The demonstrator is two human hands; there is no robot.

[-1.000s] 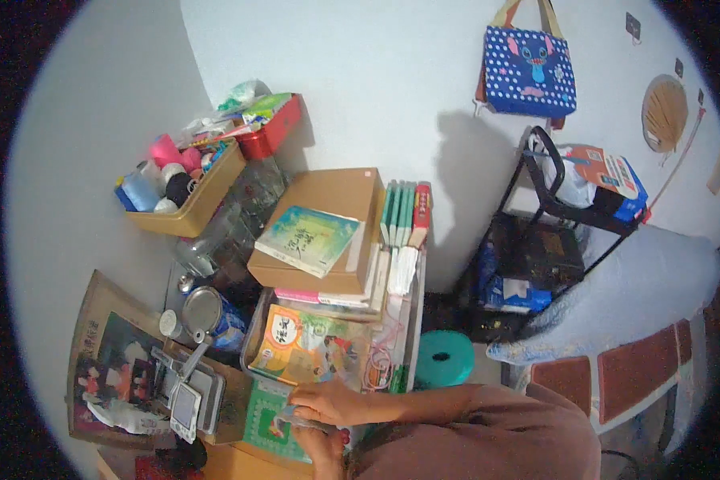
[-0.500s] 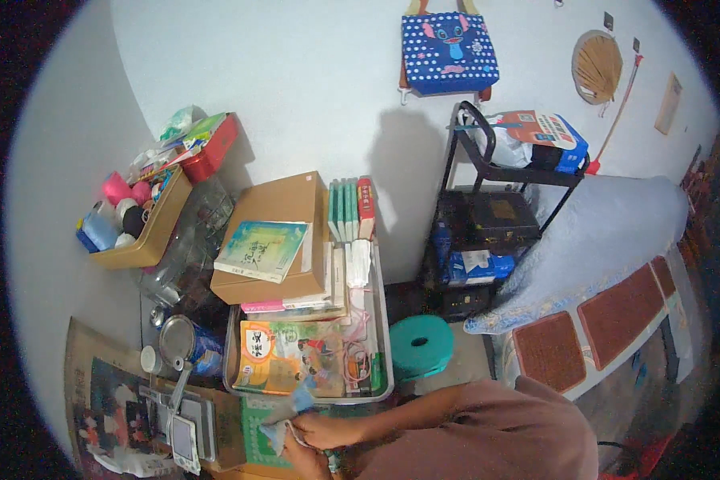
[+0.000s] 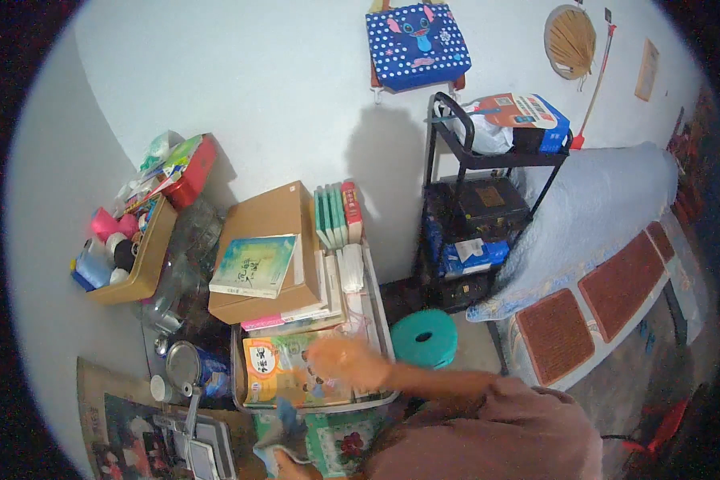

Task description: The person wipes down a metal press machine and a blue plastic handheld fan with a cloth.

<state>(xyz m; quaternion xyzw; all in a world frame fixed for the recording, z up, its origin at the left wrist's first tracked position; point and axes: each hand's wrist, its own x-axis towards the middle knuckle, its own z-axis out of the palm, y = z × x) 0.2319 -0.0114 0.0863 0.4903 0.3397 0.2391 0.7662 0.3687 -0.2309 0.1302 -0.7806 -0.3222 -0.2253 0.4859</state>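
Note:
My right hand (image 3: pixel 346 364) is over an orange-and-yellow textbook (image 3: pixel 284 380) in a grey tray (image 3: pixel 388 398), smeared by motion. Its fingers are too blurred to read, and whether it touches the cover I cannot tell. At the lower edge, my left hand (image 3: pixel 292 467) is closed on a greyish-blue cloth (image 3: pixel 274 438), which hangs in front of the tray over a green patterned surface (image 3: pixel 322 432). Behind the textbook, a cardboard box (image 3: pixel 300 208) stands on stacked papers, with a blue-green book (image 3: pixel 254 266) lying on it. Several upright books (image 3: pixel 330 214) stand beside the box.
Left of the tray are a large can (image 3: pixel 186 364), a white cup (image 3: pixel 162 389) and a bin of yarn (image 3: pixel 136 264). A teal stool (image 3: pixel 424 340) and a black shelf cart (image 3: pixel 496 160) stand to the right. Framed pictures (image 3: pixel 132 436) lean at lower left.
My right hand has left the cloth and moved up over the textbook. My left hand still grips the cloth, now lower in the picture. The whole view has shifted slightly.

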